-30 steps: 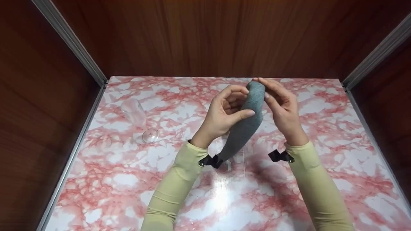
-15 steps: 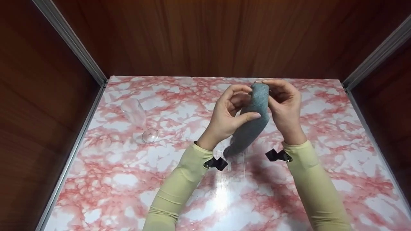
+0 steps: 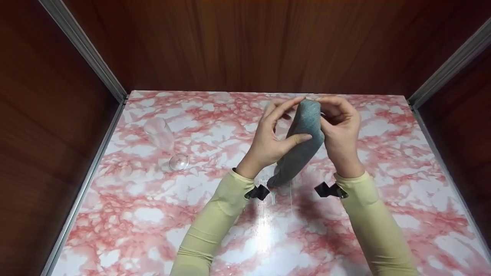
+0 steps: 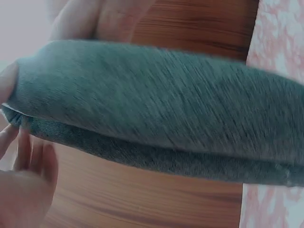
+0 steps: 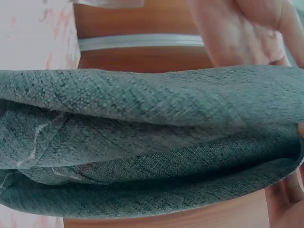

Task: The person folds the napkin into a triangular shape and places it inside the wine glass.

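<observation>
A grey-green cloth [image 3: 301,149], folded into a long thick bundle, is held up over the table between both hands. My left hand [image 3: 266,142] grips its left side, with the thumb across the near face and the forefinger reaching to the top end. My right hand [image 3: 342,128] pinches the bundle's upper right edge with bent fingers. In the left wrist view the cloth [image 4: 156,99] shows a smooth rounded side with a long fold below. Several layers of cloth [image 5: 142,142] and a pale stitched line appear in the right wrist view. Some fingertips are hidden behind it.
A clear stemmed glass [image 3: 161,136] stands on the table's left part, its round foot [image 3: 179,162] towards me. The red-and-white marbled table [image 3: 145,214] is bounded by dark wooden panels [image 3: 245,50] with metal corner strips.
The bundle has shifted slightly right and become more upright, both hands going with it. My left forefinger has stretched out to the bundle's top end.
</observation>
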### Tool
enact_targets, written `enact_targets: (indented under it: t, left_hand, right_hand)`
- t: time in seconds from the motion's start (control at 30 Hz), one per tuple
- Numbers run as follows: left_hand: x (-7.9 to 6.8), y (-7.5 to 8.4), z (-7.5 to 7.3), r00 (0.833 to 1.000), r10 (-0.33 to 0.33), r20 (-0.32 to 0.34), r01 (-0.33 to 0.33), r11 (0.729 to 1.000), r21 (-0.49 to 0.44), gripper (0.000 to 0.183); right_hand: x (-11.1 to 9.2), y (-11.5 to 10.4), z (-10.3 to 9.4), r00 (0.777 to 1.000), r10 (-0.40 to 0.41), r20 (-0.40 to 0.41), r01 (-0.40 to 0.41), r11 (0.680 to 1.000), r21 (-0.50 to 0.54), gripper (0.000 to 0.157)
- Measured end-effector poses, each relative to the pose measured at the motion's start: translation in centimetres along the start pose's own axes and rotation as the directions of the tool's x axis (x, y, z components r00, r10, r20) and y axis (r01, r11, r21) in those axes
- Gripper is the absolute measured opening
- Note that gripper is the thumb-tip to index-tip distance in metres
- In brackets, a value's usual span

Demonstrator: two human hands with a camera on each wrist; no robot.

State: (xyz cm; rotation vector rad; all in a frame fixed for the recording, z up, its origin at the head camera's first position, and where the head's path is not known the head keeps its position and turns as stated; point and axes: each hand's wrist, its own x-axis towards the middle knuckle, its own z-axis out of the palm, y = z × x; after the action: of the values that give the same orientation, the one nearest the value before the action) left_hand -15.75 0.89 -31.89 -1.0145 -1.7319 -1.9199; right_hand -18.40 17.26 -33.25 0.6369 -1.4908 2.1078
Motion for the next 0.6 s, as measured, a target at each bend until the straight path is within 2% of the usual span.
enact_targets:
  t: [0.07,0.2,0.3,0.4,0.47,0.6]
  left_hand:
    - [0.0,-0.1,0.0,1.0,0.004,0.002,-0.004,1.0,-0.003,0.065]
    - [0.0,-0.1,0.0,0.996,-0.068,0.054,0.075,0.988,-0.137,0.065]
    - [0.0,0.0,-0.1,0.993,-0.097,0.074,0.109,0.976,-0.186,0.066]
    - [0.0,0.0,-0.3,0.994,-0.088,0.072,0.101,0.976,-0.192,0.064]
    - [0.0,0.0,-0.5,0.994,-0.086,0.068,0.098,0.978,-0.185,0.062]
    - [-0.1,0.1,-0.8,0.994,-0.098,0.057,0.107,0.981,-0.163,0.061]
  right_hand:
    - [-0.2,0.0,0.1,1.0,-0.005,-0.019,0.005,1.0,-0.001,0.024]
    - [-0.4,0.2,0.3,0.998,-0.037,-0.052,0.037,0.999,-0.007,0.026]
    - [-0.4,0.2,0.2,0.998,-0.053,-0.034,0.051,0.997,-0.055,0.021]
    - [-0.3,0.1,0.0,0.998,-0.047,0.033,0.05,0.992,-0.113,0.012]
    - [-0.3,-0.1,-0.2,0.995,-0.032,0.092,0.042,0.993,-0.109,0.008]
    - [-0.4,-0.4,-0.8,0.978,0.011,0.209,0.004,0.997,-0.073,0.019]
